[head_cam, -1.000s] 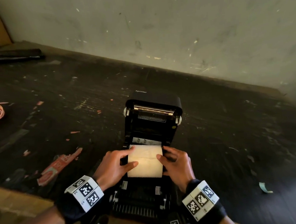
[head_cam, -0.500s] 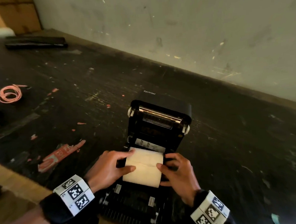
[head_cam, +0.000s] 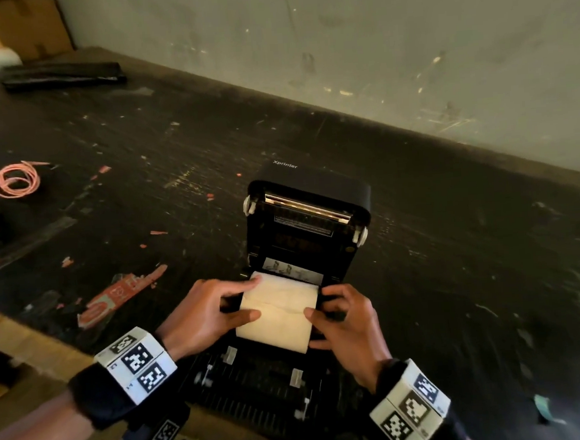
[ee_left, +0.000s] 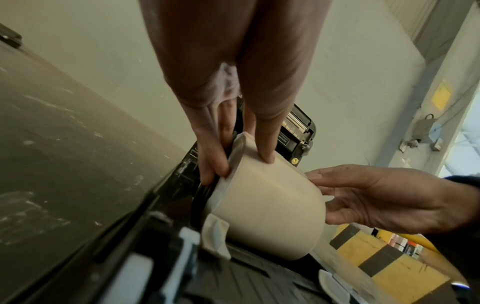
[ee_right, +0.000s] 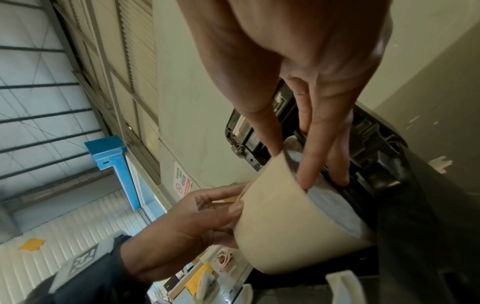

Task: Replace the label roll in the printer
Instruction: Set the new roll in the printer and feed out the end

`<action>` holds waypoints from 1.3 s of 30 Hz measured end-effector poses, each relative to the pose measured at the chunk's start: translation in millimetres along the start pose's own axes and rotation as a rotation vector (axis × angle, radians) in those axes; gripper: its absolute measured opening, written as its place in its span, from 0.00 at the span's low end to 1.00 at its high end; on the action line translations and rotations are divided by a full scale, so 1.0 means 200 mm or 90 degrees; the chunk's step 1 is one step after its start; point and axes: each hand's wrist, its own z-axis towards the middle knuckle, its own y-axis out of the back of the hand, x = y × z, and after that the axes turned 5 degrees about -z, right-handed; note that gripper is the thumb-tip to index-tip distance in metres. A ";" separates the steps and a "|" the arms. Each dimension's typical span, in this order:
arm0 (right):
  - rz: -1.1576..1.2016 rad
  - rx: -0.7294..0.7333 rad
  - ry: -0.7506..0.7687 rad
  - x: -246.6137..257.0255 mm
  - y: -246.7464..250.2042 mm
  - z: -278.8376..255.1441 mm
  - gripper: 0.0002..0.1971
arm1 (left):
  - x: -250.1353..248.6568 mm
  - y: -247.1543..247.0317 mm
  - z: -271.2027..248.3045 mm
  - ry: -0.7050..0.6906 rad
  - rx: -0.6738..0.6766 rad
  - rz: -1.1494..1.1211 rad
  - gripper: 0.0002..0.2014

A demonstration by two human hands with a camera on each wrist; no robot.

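Observation:
A black label printer (head_cam: 311,225) stands on the dark table with its lid raised. A cream label roll (head_cam: 277,310) sits in the open bay between both hands. My left hand (head_cam: 216,311) grips the roll's left end, thumb on top and fingers down its side. My right hand (head_cam: 344,322) grips the right end the same way. In the left wrist view the left fingers (ee_left: 215,156) straddle the edge of the label roll (ee_left: 272,207). In the right wrist view the right fingers (ee_right: 309,164) press the flat end of the label roll (ee_right: 280,222).
A coiled pink cable (head_cam: 18,178) lies at far left, a red torn wrapper (head_cam: 115,297) left of the printer, a black flat bar (head_cam: 62,76) at the back. A wall runs behind the printer. The table's front edge (head_cam: 22,334) is near my left wrist.
The head view has swung left and closer. Both hands stay on the roll in the printer bay, with little shift in their grip.

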 end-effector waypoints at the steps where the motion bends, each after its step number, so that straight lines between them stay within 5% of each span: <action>1: -0.003 -0.002 0.001 0.00 0.00 0.00 0.17 | 0.00 0.00 0.00 0.000 -0.001 0.001 0.32; 39: 0.012 -0.025 -0.038 0.00 -0.02 -0.05 0.20 | -0.01 -0.01 0.00 -0.037 -0.037 0.124 0.31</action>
